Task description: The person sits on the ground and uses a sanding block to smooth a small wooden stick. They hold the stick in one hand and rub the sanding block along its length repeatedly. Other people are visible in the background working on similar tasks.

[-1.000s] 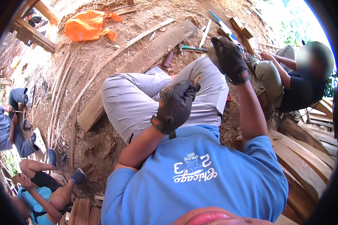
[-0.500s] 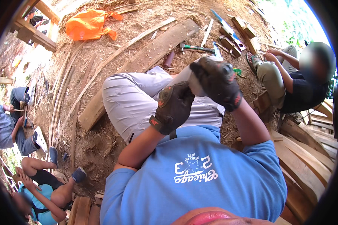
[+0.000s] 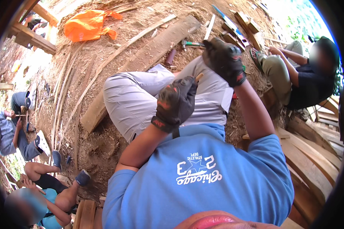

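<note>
Both of my hands wear black work gloves with red marks. My left hand (image 3: pixel 175 102) is closed in front of my lap, and the tip of a thin wooden piece (image 3: pixel 199 77) sticks out past its fingers. Farther off and to the right, my right hand (image 3: pixel 226 63) is curled closed above my right knee; its fingers hide whatever they grip. A gap separates the two hands. Beneath them are my crossed legs in light grey trousers (image 3: pixel 126 95). Just beyond the right hand lies a hammer (image 3: pixel 194 44) with a green handle, partly covered by that hand.
A wide plank (image 3: pixel 156 47) and long thin strips (image 3: pixel 99 72) lie on the shaving-strewn ground. Nearby are a dark red cylinder (image 3: pixel 170 57), a long blue tool (image 3: pixel 223 16), and an orange bag (image 3: pixel 84 26). A person (image 3: pixel 313 82) sits at right, two more at left. Curved boards (image 3: pixel 307 168) fill the lower right.
My hands have drawn apart: the left came back toward my body, the right went slightly away and up. The wooden tip at the left hand now shows.
</note>
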### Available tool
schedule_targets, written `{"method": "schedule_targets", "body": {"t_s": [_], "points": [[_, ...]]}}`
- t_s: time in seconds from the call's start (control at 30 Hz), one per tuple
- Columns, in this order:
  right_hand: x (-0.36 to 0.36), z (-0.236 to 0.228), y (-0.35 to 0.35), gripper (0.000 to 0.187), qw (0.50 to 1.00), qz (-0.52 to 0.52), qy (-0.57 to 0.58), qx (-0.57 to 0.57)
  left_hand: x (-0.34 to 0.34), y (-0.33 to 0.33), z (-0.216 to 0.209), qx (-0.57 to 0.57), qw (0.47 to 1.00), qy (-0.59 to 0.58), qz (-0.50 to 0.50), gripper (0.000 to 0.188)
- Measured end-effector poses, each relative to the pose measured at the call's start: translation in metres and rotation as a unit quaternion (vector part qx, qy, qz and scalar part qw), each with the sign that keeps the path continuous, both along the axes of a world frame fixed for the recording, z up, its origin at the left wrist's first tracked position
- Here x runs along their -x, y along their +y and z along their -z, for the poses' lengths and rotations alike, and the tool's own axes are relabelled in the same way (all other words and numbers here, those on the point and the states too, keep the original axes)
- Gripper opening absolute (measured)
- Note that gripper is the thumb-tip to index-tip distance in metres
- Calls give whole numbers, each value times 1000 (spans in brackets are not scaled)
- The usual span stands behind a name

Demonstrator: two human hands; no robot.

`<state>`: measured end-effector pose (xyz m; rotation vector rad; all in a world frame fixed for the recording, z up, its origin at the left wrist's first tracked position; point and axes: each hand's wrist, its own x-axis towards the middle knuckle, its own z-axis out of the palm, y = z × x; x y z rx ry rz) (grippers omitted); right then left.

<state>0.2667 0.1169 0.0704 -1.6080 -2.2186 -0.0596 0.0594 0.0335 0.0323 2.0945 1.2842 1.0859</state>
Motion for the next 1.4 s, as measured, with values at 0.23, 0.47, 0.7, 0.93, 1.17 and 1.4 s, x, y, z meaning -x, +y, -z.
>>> {"method": "schedule_targets", "body": {"t_s": [0.23,0.47,0.7,0.93,1.17,1.4], "points": [[-29,-14,-7,8,974,-113,96,-172,2,-8,-25,-92,992,89,-6,19],[10,-34,-46,18,985,-66,160,23,-2,-11,-20,-116,989,95,-15,19],[-38,4,-3,26,986,-26,129,-103,2,-11,-11,-92,993,76,-10,19],[-4,-4,-31,35,994,-81,-65,-13,6,-16,-12,-80,996,45,-6,17],[-15,-14,-29,13,983,-104,81,-125,5,-16,-20,2,999,-35,3,15],[-42,0,17,24,994,99,-26,41,7,-18,-26,93,986,-122,60,18]]}}
